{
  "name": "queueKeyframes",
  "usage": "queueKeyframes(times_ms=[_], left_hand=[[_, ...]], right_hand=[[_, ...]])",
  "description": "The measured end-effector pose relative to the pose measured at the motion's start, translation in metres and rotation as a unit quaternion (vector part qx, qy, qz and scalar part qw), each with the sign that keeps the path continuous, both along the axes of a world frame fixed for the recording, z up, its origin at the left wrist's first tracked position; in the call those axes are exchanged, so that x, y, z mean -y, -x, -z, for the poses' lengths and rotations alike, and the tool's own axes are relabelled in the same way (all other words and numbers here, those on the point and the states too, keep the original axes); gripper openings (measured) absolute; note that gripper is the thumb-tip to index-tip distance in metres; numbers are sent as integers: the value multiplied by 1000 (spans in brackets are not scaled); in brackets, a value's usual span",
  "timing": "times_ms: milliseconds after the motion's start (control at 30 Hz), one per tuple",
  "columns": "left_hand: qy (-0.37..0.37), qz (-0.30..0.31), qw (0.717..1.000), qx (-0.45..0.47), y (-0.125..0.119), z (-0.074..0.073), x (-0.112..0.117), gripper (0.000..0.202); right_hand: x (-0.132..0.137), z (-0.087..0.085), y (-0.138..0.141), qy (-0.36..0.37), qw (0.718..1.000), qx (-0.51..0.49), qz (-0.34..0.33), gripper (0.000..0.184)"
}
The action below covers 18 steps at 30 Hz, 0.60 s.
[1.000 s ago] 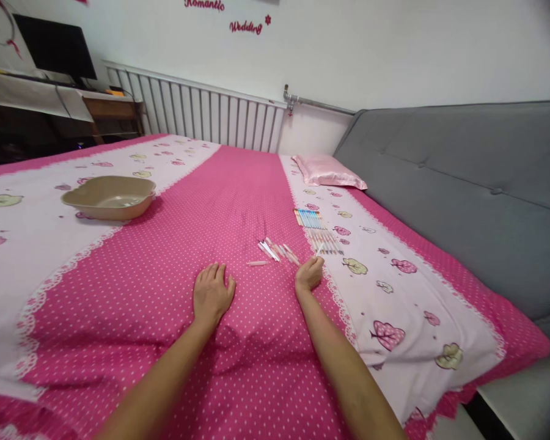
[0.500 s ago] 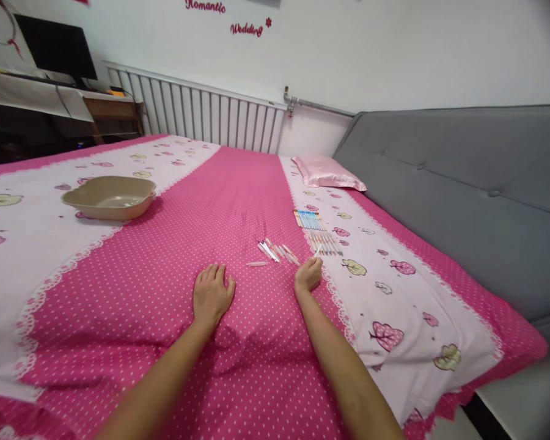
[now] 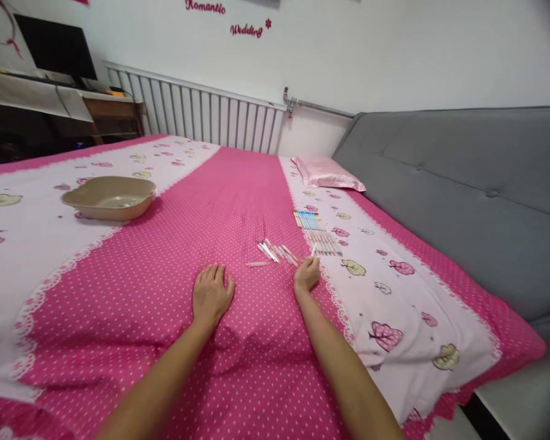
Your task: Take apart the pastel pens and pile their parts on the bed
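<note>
My left hand (image 3: 211,294) lies flat on the pink dotted bedsheet (image 3: 201,208) with its fingers stretched out, holding nothing. My right hand (image 3: 307,274) is closed in a pinch on a thin white pen (image 3: 313,249) that sticks up from its fingers. Just ahead of it lies a loose heap of pens (image 3: 277,252), with one single pen (image 3: 257,264) apart to the left. Beyond the right hand, a neat row of pens (image 3: 324,242) lies side by side, and a second row with blue caps (image 3: 308,219) lies farther off.
A beige basin (image 3: 109,197) sits on the sheet at the far left. A pink pillow (image 3: 326,173) lies by the grey padded headboard (image 3: 462,183) along the right. A white radiator (image 3: 197,113) and a desk with a dark monitor (image 3: 55,46) stand at the back.
My right hand with the pen has drawn slightly back and left, away from the neat row toward the loose heap. My left hand has stayed put.
</note>
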<state>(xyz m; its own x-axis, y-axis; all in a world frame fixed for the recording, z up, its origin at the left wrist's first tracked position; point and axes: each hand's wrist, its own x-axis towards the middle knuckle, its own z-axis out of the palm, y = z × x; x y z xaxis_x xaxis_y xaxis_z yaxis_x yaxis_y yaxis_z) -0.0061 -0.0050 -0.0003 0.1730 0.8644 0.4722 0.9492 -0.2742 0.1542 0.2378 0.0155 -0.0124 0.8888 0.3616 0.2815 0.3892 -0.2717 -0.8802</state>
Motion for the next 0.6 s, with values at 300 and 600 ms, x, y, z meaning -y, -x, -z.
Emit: queueKeyframes(times_ms=[300, 600], left_hand=[[4, 4, 1000, 7, 0, 0, -1, 51], [1, -1, 1000, -6, 1, 0, -1, 51]], right_hand=[[1, -1, 0, -4, 1000, -8, 10, 25], [0, 2, -1, -25, 999, -12, -18, 26]])
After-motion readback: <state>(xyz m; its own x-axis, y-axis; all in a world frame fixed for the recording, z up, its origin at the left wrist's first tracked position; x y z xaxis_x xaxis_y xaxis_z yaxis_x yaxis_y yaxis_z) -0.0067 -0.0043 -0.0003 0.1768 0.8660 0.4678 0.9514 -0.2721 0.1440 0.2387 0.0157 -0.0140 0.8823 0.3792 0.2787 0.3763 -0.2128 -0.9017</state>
